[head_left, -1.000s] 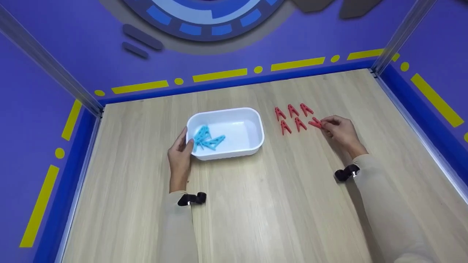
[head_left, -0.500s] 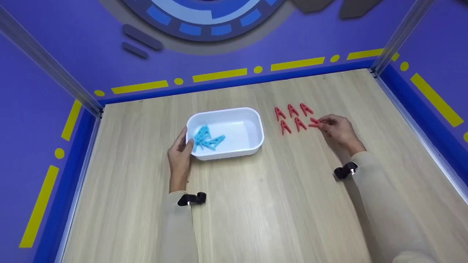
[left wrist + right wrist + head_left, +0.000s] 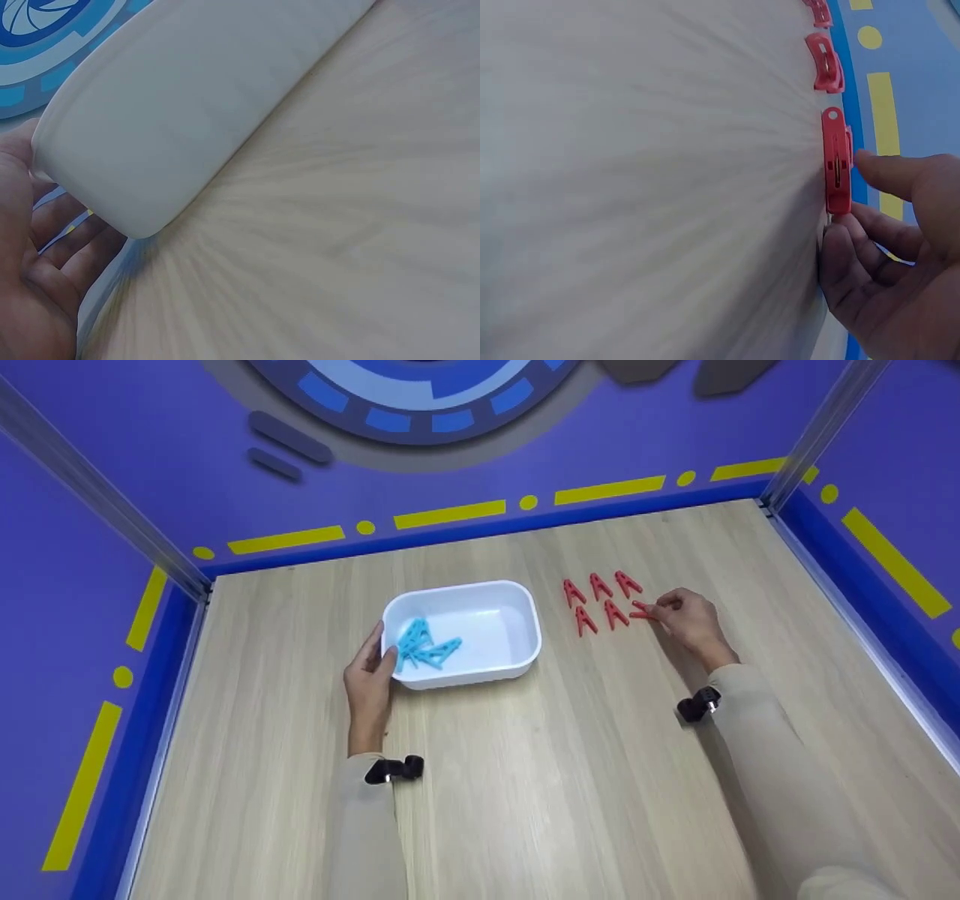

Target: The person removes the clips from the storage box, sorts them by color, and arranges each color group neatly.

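- The table [image 3: 525,780] is pale wood, and everything in play lies on its far half, inside purple walls.
- The tub [image 3: 517,607] sits left of centre with blue pegs [image 3: 424,646] heaped at its left end; its wall [image 3: 187,112] fills the left wrist view.
- The left hand [image 3: 369,675] rests at the tub's left rim, fingers fairly straight against the wall, thumb on the edge. That steadies the tub well enough; it should hold lightly and not tip it.
- The right hand [image 3: 686,619] is at the right end of the red pegs, thumb and fingers curled onto the last one.
- Five red pegs [image 3: 600,600] lie in two neat rows, three behind and two in front.
- The sixth peg [image 3: 640,611] lies at the right end of the front row, touching the table and askew to its neighbours. From the wrist it shows as peg [image 3: 837,161] with a fingertip at its side and another under its end.
- My judgement: this peg wants turning to match the others' slant, placed just beside the front pair without nudging them. Small finger moves will serve better than a sweep of the wrist.
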Tool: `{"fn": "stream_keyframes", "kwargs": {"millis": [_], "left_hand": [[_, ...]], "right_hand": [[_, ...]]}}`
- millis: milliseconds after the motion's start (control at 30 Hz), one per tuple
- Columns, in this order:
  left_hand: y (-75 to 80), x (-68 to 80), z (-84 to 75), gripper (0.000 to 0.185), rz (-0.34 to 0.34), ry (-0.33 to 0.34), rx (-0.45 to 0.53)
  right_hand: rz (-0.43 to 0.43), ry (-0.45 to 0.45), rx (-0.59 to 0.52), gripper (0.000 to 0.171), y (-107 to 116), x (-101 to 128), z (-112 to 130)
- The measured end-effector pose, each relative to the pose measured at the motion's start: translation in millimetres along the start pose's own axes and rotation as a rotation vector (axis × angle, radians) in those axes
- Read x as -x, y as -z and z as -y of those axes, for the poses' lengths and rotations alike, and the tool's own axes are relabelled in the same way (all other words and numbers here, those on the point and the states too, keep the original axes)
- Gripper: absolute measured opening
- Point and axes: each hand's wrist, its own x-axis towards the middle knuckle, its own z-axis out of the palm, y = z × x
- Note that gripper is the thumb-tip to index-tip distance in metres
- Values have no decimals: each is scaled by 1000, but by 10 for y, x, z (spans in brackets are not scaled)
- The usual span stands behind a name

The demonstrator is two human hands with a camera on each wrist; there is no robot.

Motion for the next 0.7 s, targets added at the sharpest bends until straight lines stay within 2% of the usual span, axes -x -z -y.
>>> {"fn": "stream_keyframes", "kwargs": {"millis": [200, 433, 600, 700], "left_hand": [[-4, 1, -1, 49, 4, -14, -15], [5, 2, 13, 49, 2, -22, -16], [7, -2, 22, 49, -1, -21, -12], [2, -4, 11, 50, -6, -22, -8]], "right_hand": [[5, 35, 20, 28, 5, -36, 15], [-9, 132, 13, 26, 20, -54, -15], [-58, 79, 21, 32, 3, -24, -30], [-38, 49, 25, 36, -8, -14, -18]]}}
